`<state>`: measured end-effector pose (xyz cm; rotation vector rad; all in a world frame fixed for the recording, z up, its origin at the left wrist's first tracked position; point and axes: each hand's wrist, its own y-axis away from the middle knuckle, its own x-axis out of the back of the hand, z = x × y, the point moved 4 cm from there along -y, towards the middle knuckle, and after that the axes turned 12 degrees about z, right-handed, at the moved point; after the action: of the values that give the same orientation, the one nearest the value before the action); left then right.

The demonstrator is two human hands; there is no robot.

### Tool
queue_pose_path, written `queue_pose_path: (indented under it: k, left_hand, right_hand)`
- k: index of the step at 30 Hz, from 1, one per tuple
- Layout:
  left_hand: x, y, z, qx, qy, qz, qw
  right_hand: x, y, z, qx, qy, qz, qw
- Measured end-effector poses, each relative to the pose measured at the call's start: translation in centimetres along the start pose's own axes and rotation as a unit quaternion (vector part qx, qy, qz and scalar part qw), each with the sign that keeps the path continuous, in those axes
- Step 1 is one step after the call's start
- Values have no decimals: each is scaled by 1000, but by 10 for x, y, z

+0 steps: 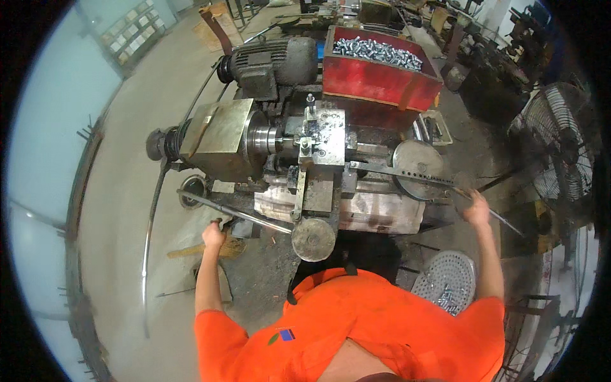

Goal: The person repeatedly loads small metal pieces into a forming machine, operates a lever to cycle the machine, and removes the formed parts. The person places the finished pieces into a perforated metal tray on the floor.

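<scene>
My right hand point(476, 209) is closed round the thin outer end of a long metal lever point(407, 172) with a row of holes. This lever reaches from the right side of a small lathe's slide point(330, 137). On the left, my left hand point(214, 235) is closed beside a straight steel rod point(242, 212), just below it. A small dark piece shows at its fingers; I cannot make out what it is. The rod slants toward a round metal disc point(313, 240) in front of the machine. Left of the slide sits the bright spindle nose point(261, 139) of the headstock point(219, 137).
Behind the lathe are a ribbed motor point(275, 62) and a red bin point(363, 81) heaped with small shiny metal parts point(379, 52). A perforated basket point(470, 270) with similar parts stands low on my right. A large caged fan point(555, 141) is farther right.
</scene>
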<state>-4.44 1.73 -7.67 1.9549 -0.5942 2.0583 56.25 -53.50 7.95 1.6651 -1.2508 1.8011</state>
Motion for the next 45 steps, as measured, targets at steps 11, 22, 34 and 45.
queue_pose_path:
  k: [11,22,34,45]
  left_hand:
    - [88,-23,19,314,570,24,759]
    - [55,-43,45,322,590,171,721]
    - [81,-41,48,323,508,35,797]
    - [78,-36,41,311,567,-16,763]
  right_hand:
    - [-48,61,130,-155,188,-50,969]
    - [-20,229,-49,-300,-239,-71,921]
    - [-28,234,-70,-283,-348,-65,891]
    - [-30,51,114,-165,210,-32,963]
